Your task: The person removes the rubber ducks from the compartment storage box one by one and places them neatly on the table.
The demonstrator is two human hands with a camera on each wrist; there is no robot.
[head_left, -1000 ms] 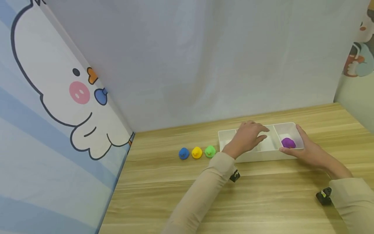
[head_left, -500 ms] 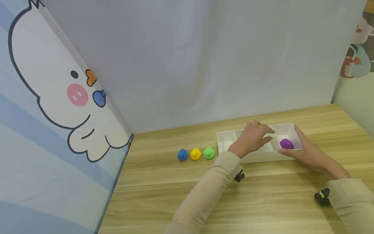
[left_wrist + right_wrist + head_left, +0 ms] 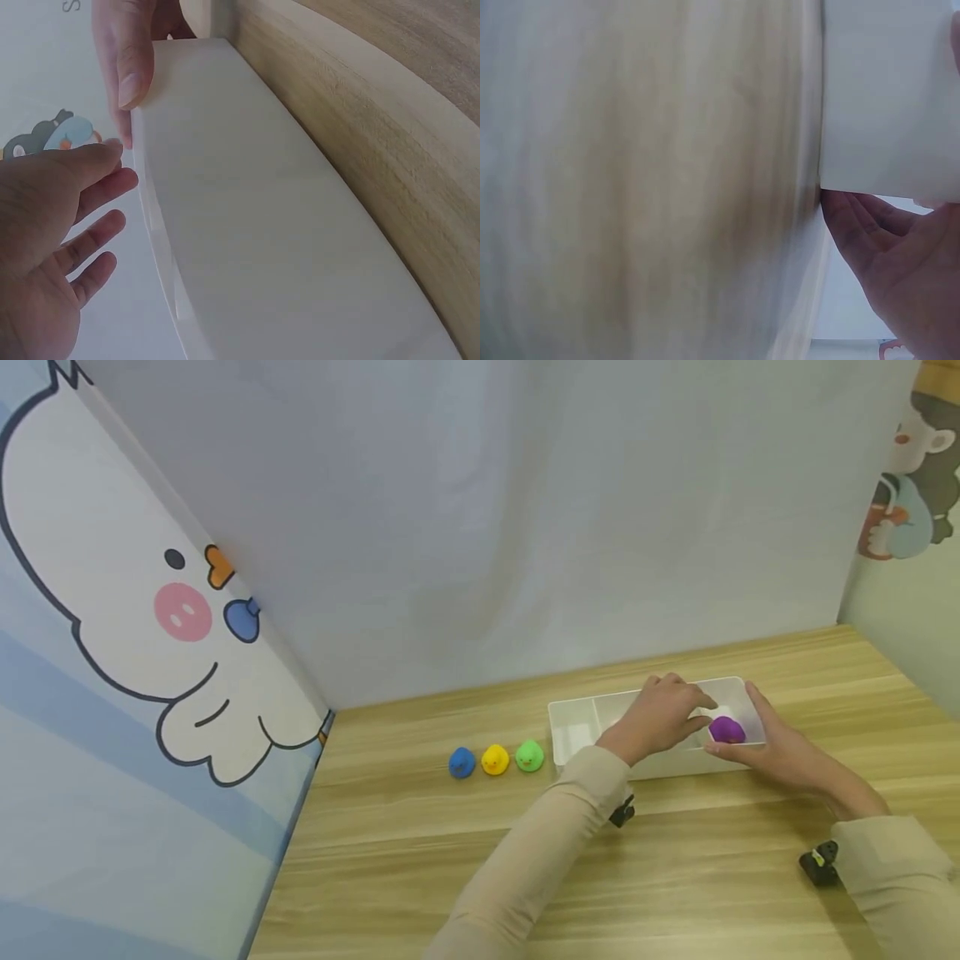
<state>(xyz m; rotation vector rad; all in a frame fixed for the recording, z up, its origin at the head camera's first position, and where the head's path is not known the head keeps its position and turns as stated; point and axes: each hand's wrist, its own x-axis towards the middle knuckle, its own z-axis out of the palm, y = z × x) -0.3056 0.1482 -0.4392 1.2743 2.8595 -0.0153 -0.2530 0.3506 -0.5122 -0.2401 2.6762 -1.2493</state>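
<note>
A white box with compartments (image 3: 690,765) stands on the table. In its right-hand compartment lies a purple toy duck (image 3: 727,729). My right hand (image 3: 797,758) grips the box's right end, thumb at the near rim and fingers along the end wall; the right wrist view shows those fingers (image 3: 847,217) low against the wall. Above the middle of the box hovers my left hand (image 3: 663,714), fingers loosely bent, holding nothing, its tips close to the purple duck in the head view. In the left wrist view, the thumb (image 3: 94,161) and fingers are apart.
Left of the box, a green duck (image 3: 529,757), a yellow duck (image 3: 495,760) and a blue duck (image 3: 461,763) sit in a row on the wooden table (image 3: 390,843). A pale curtain (image 3: 570,527) hangs behind the table.
My left hand has moved right over the box, closer to the purple duck. The right hand keeps its grip on the box's end. The head view has shifted slightly.
</note>
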